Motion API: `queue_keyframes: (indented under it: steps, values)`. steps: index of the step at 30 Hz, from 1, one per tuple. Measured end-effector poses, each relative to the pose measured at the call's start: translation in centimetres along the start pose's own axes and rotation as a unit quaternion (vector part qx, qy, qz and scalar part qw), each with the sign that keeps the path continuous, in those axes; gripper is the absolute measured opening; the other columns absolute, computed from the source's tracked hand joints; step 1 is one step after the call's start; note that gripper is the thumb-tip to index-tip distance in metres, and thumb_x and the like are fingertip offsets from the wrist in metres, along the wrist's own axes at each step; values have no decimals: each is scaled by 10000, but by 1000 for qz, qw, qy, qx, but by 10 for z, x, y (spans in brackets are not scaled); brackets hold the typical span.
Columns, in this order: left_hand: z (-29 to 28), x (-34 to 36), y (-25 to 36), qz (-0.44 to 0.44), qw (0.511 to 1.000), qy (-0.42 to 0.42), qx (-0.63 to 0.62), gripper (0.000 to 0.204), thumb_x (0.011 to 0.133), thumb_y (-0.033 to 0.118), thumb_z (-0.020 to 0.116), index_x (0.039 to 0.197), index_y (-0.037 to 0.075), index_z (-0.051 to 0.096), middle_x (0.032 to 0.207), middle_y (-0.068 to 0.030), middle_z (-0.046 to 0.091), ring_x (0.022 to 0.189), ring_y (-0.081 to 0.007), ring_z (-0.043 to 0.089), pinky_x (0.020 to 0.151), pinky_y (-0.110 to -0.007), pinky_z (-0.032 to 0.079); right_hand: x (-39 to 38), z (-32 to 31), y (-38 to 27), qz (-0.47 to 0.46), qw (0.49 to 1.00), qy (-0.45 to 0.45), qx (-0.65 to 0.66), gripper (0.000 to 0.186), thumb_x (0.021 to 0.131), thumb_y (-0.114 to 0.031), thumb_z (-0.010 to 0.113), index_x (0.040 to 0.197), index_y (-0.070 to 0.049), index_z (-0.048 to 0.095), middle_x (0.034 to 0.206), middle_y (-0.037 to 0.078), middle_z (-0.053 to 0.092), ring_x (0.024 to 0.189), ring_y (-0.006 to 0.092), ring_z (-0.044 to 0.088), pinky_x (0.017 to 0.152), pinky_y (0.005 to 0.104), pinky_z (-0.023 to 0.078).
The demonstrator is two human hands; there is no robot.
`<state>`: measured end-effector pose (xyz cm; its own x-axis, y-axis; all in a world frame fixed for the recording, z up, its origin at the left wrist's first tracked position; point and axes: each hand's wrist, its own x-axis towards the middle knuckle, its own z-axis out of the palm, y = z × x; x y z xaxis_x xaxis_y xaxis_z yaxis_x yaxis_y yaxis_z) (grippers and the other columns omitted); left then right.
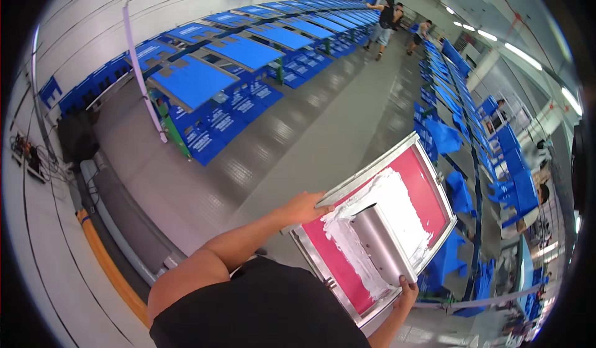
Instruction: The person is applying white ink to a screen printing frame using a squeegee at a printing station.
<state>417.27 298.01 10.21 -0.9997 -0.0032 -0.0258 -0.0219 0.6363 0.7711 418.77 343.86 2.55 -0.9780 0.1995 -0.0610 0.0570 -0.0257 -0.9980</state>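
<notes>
In front of my body I carry a screen printing frame (344,189), tilted, with silver metal bars and a pink mesh (415,173). White ink (397,202) lies thick and smeared over the middle of the mesh. A wide metal squeegee (386,242) rests across the ink. My left hand (304,208) grips the frame's left bar, fingers wrapped under it. At the near right bar, my right hand (406,293) holds the frame, its thumb by the squeegee's end; its other fingers are mostly hidden beneath.
A long printing table (192,81) with blue cut fabric pieces runs along the left, more pieces hanging below. Another such table (450,93) lines the right, close to the frame. People (386,22) stand far down the aisle (347,93). Rolls (115,267) lie by the left wall.
</notes>
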Motion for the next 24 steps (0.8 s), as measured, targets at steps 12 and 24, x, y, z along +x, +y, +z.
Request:
queue_keyframes:
  steps: [12,24]
  values:
    - [107,-81,-28,-155,963,215,39,788,843,631,548,1326,11,493,981,-337,626,954,-462,621,853,-469,495,126,1,74,22,975,-221,-6,424,705,-92,785,1086,29,645,980,93,681,903,190,619,849,317,445]
    - [230,-131,8,-286,828,482,23,639,871,516,596,1261,12,543,950,-264,667,880,-396,668,799,-428,513,268,110,69,-14,863,-504,0,369,679,-64,807,1008,33,673,898,70,687,820,157,627,777,295,479]
